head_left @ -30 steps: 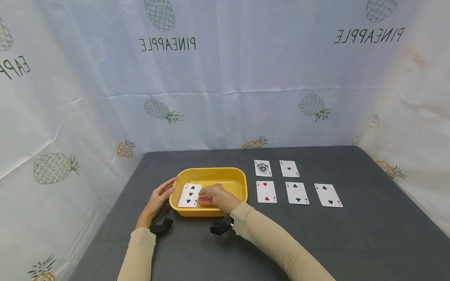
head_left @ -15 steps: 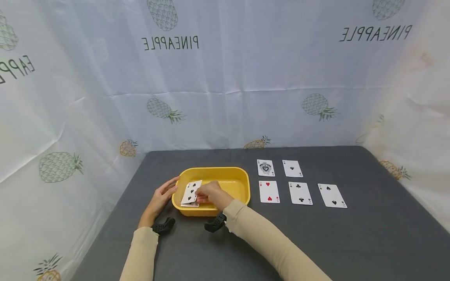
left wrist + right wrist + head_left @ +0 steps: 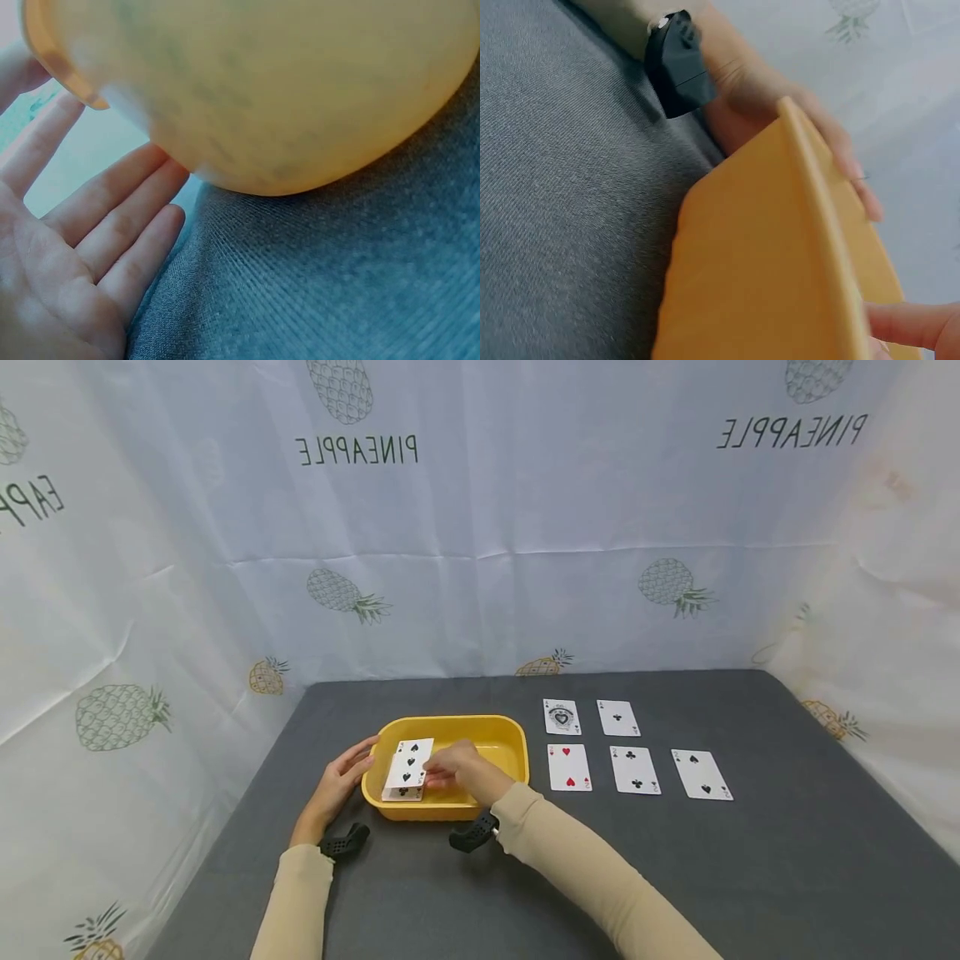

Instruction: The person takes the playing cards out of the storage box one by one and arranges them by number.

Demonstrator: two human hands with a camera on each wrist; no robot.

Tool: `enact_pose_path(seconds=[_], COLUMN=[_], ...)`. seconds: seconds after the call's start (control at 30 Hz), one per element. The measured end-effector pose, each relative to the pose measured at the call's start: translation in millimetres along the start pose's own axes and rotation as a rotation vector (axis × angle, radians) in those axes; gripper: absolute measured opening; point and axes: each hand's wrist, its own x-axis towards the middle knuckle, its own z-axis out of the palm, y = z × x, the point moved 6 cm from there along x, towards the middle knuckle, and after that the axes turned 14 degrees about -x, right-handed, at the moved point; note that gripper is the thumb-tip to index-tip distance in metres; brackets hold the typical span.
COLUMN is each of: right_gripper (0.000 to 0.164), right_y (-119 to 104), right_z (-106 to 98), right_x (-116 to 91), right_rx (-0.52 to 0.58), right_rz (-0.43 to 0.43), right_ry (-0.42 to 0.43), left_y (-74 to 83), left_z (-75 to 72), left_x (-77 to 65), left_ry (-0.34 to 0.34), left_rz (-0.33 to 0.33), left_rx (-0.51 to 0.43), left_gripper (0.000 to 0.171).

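My right hand (image 3: pixel 467 768) pinches the right edge of a playing card, the three of spades (image 3: pixel 405 768), inside a yellow plastic tray (image 3: pixel 495 727). Its near edge is raised above another card (image 3: pixel 401 794) with black club marks, which it mostly covers. In the right wrist view, only the right hand's fingertips (image 3: pixel 911 324) show behind the tray wall. My left hand (image 3: pixel 337 787) touches the tray's left end. In the left wrist view, the fingers (image 3: pixel 131 225) of that hand lie straight against the tray's outer wall.
Right of the tray, face-up cards lie in two rows on the dark grey cloth (image 3: pixel 600 877). The back row has two aces, one of them the ace of clubs (image 3: pixel 618 718). In front lie the two of hearts (image 3: pixel 569 767), two of clubs (image 3: pixel 635 770) and two of spades (image 3: pixel 701 775).
My right hand has taken hold of the three of spades and raised it from the card below, whose club marks now show. My left hand has stayed at the tray's left end.
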Motion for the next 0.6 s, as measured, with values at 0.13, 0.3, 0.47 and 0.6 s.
enact_pose_path(seconds=[0.13, 0.3, 0.47, 0.6], right_gripper=[0.020, 0.016, 0.013, 0.019], right_y=[-3.8, -4.6, -2.5, -2.1], right_z=[-9.1, -22.1, -38.7, -54.2], right_x=[-4.9, -12.6, -28.6, -50.6], right_rx=[0.000, -0.036, -0.073, -0.091], right_rz=[-0.012, -0.043, -0.155, -0.394], right_ry=[-0.029, -0.054, -0.122, -0.240], left_y=[-1.4, -2.6, -0.7, 1.5], left_z=[-0.3, 1.3, 2.7, 3.6], left_x=[0.9, 2.5, 0.4, -0.8], left_ry=[0.014, 0.008, -0.013, -0.035], left_rz=[-0.015, -0.013, 0.007, 0.047], left_rx=[-0.003, -0.003, -0.019, -0.057], left_gripper=[0.056, 0.056, 0.057, 0.055])
